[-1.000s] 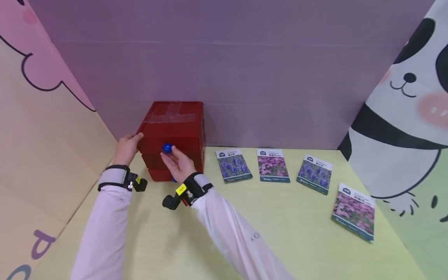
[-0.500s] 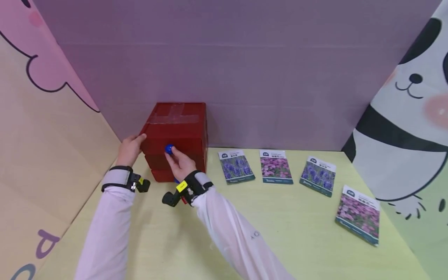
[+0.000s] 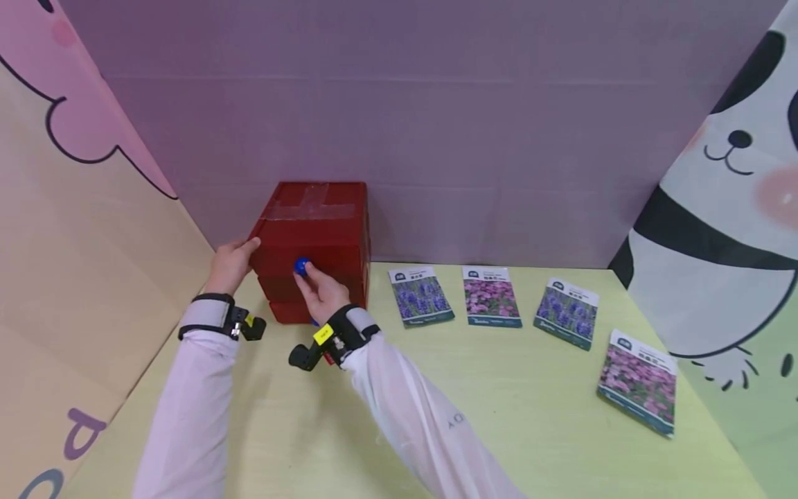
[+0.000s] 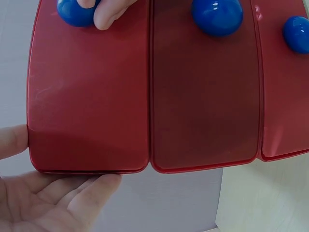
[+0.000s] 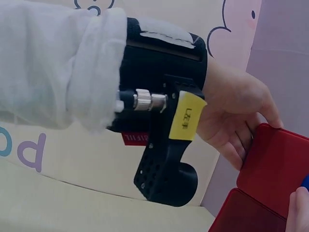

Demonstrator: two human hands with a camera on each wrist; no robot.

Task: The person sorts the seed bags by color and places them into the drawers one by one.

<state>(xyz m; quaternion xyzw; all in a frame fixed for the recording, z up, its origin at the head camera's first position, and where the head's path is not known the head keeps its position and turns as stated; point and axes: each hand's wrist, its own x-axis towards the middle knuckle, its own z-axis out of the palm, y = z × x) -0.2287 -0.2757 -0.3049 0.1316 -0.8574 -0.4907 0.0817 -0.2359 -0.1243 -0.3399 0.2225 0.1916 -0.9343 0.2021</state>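
A red box with three stacked drawer fronts (image 3: 277, 260) stands at the left, against the back wall. My left hand (image 3: 229, 267) holds its upper left corner, the thumb on the top edge and the fingers against the side. With my right hand (image 3: 325, 294) I pinch the blue round knob (image 3: 301, 266) of the top drawer. In the left wrist view the middle drawer (image 4: 207, 96) and bottom drawer (image 4: 285, 96) carry blue knobs of their own. Their fronts sit close together. The right wrist view shows my left hand (image 5: 234, 113) on the red corner.
Right of the box lie several flat packets with flower pictures: a purple one (image 3: 422, 298), a pink one (image 3: 491, 298), another purple one (image 3: 567, 315) and a pink one (image 3: 639, 381) nearest the right edge. A mauve wall (image 3: 467, 138) closes off the back; printed panels stand at both sides.
The head view has shifted slightly, so everything sits a little further right than a second ago. My right fingers have closed in on the knob. The last half second shows almost no movement.
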